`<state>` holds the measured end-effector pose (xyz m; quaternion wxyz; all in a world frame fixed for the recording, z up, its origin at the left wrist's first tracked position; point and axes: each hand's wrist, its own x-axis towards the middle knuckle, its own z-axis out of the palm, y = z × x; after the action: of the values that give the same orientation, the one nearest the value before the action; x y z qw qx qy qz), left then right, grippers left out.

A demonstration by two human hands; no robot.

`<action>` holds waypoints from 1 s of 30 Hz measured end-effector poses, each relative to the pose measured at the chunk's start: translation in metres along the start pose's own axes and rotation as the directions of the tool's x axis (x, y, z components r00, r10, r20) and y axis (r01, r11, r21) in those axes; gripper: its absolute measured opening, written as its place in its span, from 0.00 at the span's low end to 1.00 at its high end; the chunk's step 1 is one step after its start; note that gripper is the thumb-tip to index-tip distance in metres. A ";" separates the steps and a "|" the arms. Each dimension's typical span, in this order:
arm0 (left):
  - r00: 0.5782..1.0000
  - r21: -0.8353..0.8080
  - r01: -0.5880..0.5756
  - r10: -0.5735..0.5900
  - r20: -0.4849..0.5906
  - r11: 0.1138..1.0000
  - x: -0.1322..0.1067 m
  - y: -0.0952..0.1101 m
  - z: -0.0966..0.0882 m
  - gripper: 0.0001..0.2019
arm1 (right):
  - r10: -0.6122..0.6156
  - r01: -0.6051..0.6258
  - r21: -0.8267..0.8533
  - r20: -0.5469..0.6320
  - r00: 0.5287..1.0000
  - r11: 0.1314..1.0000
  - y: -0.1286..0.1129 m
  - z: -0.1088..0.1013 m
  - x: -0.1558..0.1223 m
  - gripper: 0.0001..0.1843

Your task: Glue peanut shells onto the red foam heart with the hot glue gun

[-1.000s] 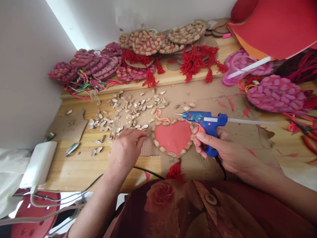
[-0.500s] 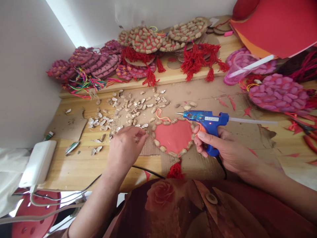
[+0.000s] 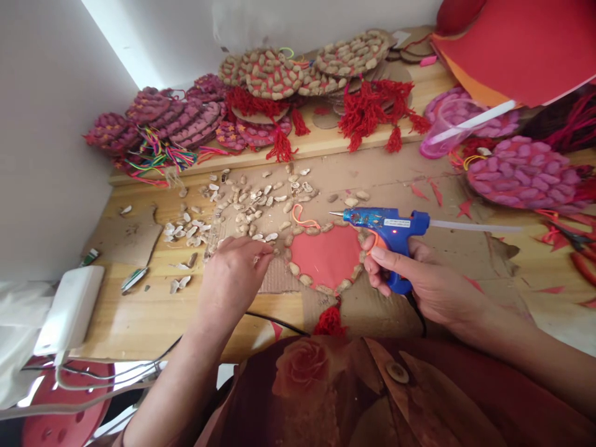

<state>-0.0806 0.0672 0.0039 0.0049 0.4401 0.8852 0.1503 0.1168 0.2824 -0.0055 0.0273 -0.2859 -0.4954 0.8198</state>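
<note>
On the table (image 3: 112, 329) lies a cardboard sheet (image 3: 386, 174) bearing the heart (image 3: 323, 261), peanuts (image 3: 344, 285) along its edge and a tassel (image 3: 329, 320) on the near side. Of the two hands, the left hand (image 3: 237, 267) is just left of the heart; the right hand (image 3: 405, 273), at its right, holds the glue gun (image 3: 384, 220) above the cardboard. Empty shells (image 3: 186, 231) lie farther left, beyond the adapter (image 3: 69, 310) at the table's left end. Behind, plaques (image 3: 274, 73) are piled along a ledge (image 3: 316, 146); a cup (image 3: 442, 133) stands at the right rear, near paper sheets (image 3: 526, 49).
</note>
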 end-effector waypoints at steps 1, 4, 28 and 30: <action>1.000 0.019 -0.006 0.006 0.007 1.000 0.001 0.001 0.000 0.06 | -0.001 0.001 -0.001 0.000 1.000 1.000 0.000 0.000 0.000 0.12; 0.999 0.092 -0.026 0.022 0.045 0.995 0.003 0.005 -0.002 0.07 | -0.003 0.003 -0.003 0.000 1.000 1.000 0.000 0.000 0.000 0.12; 0.860 -0.883 0.465 -0.204 0.467 -0.060 0.004 0.014 -0.007 0.16 | -0.100 0.129 -0.100 0.253 0.962 0.987 -0.009 0.005 -0.017 0.17; 0.865 -0.867 0.453 -0.133 0.483 -0.206 0.003 0.024 -0.003 0.16 | -0.117 0.157 -0.127 0.275 0.954 0.979 -0.011 0.005 -0.022 0.19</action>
<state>-0.0641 0.0830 0.0134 0.4600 0.0770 0.5415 0.6995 0.1296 0.2767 0.0152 -0.0037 -0.1393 -0.5724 0.8080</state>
